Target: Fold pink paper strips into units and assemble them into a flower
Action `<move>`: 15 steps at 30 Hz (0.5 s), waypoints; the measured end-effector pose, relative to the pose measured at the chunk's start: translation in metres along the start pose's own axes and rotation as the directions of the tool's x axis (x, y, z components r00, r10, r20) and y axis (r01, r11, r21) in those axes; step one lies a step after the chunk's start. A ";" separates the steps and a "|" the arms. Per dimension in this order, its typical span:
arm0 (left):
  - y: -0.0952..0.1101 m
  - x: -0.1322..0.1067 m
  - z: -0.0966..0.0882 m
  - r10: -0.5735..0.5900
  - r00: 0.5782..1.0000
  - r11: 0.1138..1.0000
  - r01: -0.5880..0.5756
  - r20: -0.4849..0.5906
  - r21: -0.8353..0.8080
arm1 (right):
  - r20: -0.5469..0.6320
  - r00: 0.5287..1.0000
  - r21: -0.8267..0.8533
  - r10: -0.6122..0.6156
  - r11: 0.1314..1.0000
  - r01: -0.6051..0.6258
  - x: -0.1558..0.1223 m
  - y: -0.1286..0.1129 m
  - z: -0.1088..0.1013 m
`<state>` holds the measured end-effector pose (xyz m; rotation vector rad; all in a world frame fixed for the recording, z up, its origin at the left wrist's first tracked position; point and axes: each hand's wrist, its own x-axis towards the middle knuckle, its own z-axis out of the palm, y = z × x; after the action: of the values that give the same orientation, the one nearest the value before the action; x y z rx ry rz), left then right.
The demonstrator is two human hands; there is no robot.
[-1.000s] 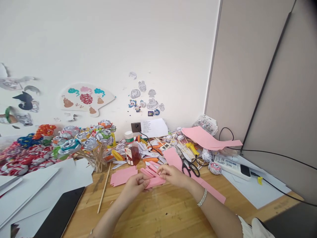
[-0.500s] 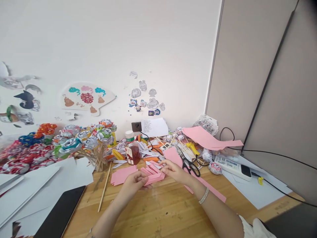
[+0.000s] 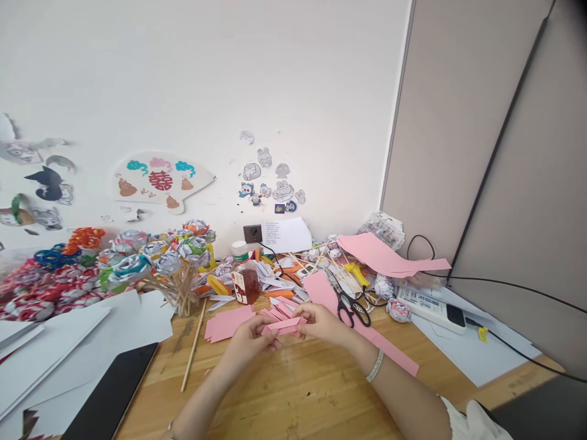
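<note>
- Since half a second ago, the right hand (image 3: pixel 318 324) has dropped slightly, from the upper corner of the folded pink paper strip (image 3: pixel 285 327) to its right end, and the strip now looks narrower.
- Left hand (image 3: pixel 251 336): its grip is closed on the strip's left end, thumb in front.
- Right hand: its grip pinches the strip's right end; a sparkly bracelet (image 3: pixel 376 366) circles that wrist.
- The strip is stretched between both hands, near the middle of the wooden bench (image 3: pixel 270 400).
- Just behind it lies a loose pile of pink paper strips (image 3: pixel 285 307).
- Left of that pile, near the left hand, is a stack of flat pink paper pieces (image 3: pixel 227 324).
- Black-handled scissors (image 3: pixel 354 308) lie on a long pink sheet (image 3: pixel 389 348), to the right.
- Behind the flat pink pieces stands a bottle (image 3: pixel 245 282) of reddish contents with a white cap.
- Farther left are a slim wooden stick (image 3: pixel 193 349) and handmade paper flowers (image 3: pixel 169 256) on stems.
</note>
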<state>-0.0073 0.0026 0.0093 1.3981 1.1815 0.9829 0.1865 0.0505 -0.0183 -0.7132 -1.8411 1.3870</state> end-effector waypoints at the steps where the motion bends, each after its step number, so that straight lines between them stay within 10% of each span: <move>1: -0.001 0.000 0.000 0.011 1.000 1.000 -0.011 -0.018 0.000 | 0.010 1.000 -0.015 0.001 1.000 0.000 0.000 0.000 0.001; 15: 0.001 -0.002 0.000 -0.015 0.998 0.995 0.020 0.053 -0.098 | 0.047 0.999 0.147 0.017 0.989 -0.024 -0.001 -0.008 0.007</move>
<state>-0.0070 0.0009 0.0103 1.3257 1.0902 0.9736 0.1818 0.0434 -0.0117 -0.6310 -1.7488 1.5461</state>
